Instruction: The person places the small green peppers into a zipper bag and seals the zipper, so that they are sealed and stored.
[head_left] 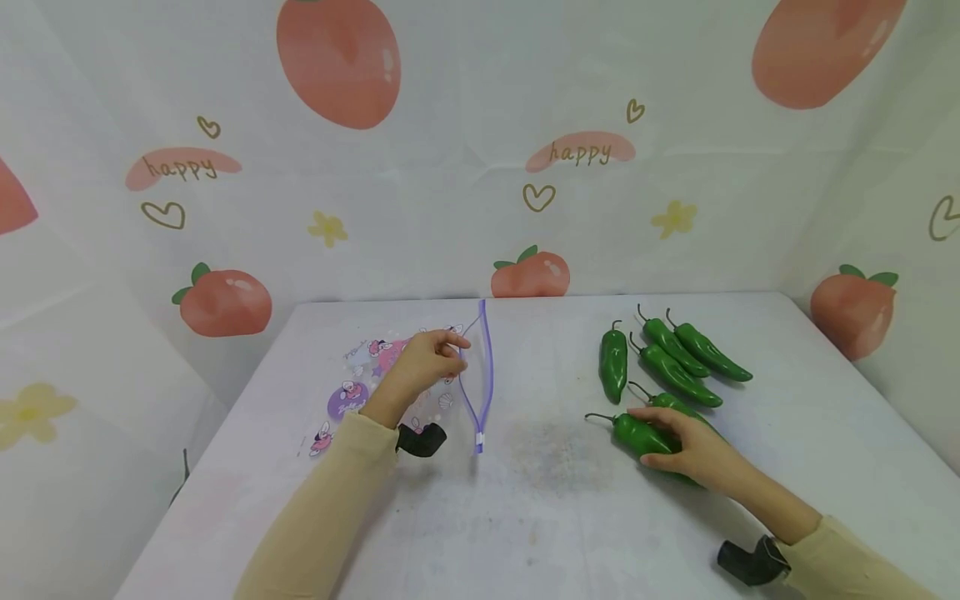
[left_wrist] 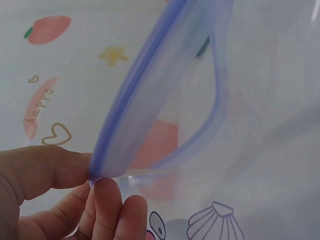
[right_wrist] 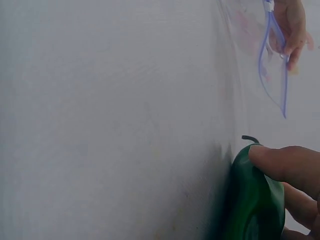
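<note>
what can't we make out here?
Head: held green pepper, middle hidden by right hand.
Right wrist: that pepper's tip, cut off by the bottom edge.
Left wrist: zip strip, upper end cut off by top edge.
Head: plastic bag, purple circle lettering too small.

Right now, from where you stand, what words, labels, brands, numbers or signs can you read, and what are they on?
"happy": on the left pink patch of the white backdrop.
"happy": on the right pink patch of that backdrop.
Unreadable, too small and blurred: lettering on the purple circle printed on the clear zip bag.
I can read no brands or numbers.
</note>
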